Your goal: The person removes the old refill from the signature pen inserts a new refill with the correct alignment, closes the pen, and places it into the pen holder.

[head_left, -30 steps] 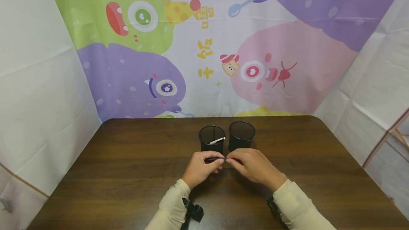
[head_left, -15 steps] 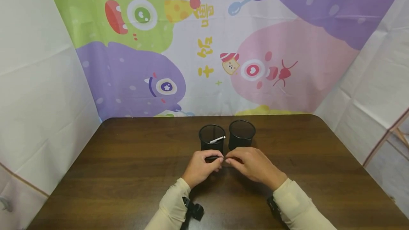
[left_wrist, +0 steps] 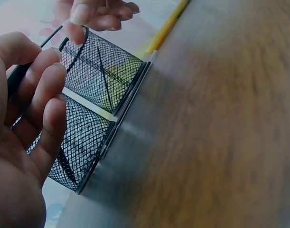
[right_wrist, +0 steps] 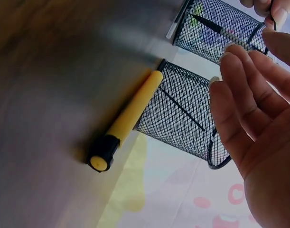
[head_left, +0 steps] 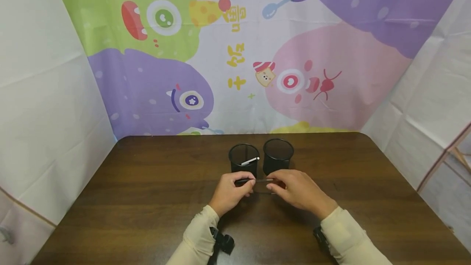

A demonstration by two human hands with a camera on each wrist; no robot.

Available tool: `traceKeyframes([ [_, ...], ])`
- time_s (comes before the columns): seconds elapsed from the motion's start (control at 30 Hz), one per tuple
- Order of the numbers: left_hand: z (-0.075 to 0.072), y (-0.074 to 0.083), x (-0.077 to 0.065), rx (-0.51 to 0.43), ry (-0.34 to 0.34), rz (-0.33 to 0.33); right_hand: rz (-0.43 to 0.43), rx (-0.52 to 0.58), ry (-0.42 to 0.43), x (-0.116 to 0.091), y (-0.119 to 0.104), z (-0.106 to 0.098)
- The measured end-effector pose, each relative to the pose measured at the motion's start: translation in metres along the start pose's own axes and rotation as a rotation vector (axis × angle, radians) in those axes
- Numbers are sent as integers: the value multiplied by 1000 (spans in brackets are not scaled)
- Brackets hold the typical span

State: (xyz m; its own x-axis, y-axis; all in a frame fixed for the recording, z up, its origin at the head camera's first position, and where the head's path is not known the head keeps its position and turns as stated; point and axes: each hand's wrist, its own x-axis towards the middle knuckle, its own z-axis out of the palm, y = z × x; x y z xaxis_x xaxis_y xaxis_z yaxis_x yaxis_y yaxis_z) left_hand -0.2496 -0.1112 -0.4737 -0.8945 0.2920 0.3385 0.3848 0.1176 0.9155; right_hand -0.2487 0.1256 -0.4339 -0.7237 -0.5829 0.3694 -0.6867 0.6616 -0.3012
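Note:
My left hand (head_left: 232, 191) grips a black pen barrel (left_wrist: 16, 78) between thumb and fingers. From the barrel a thin dark rod, like a pen refill (head_left: 262, 180), runs rightward to my right hand (head_left: 298, 191), whose thumb and index finger pinch its far end. The remaining right fingers are bent loosely in the right wrist view. Just beyond the hands stand two black mesh pen cups, a left cup (head_left: 238, 169) and a right cup (head_left: 272, 165). A white pen (head_left: 251, 161) leans inside the left one.
On the brown wooden table (head_left: 147, 199), a yellow rod with a black-ringed end (right_wrist: 135, 107) lies by the cups; my right hand hides it in the head view. Thin dark and clear rods (left_wrist: 135, 90) lie near the cup bases. A printed cloth (head_left: 235, 105) hangs behind.
My right hand has moved a little to the right, away from the left. A length of the thin rod now shows between the hands. My left hand stays in place.

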Motion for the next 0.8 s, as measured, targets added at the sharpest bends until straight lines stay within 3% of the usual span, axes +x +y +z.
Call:
traceKeyframes([
  [0.37, -1, -1, 0, -16, 15, 6, 31, -68, -33, -2, 7, -7],
  [0.6, 1, -1, 1, -33, 14, -26, 84, -73, -84, -11, 14, -10],
  [0.8, 1, 9, -1, -23, 12, -50, 116, -81, -84, -16, 19, -12],
])
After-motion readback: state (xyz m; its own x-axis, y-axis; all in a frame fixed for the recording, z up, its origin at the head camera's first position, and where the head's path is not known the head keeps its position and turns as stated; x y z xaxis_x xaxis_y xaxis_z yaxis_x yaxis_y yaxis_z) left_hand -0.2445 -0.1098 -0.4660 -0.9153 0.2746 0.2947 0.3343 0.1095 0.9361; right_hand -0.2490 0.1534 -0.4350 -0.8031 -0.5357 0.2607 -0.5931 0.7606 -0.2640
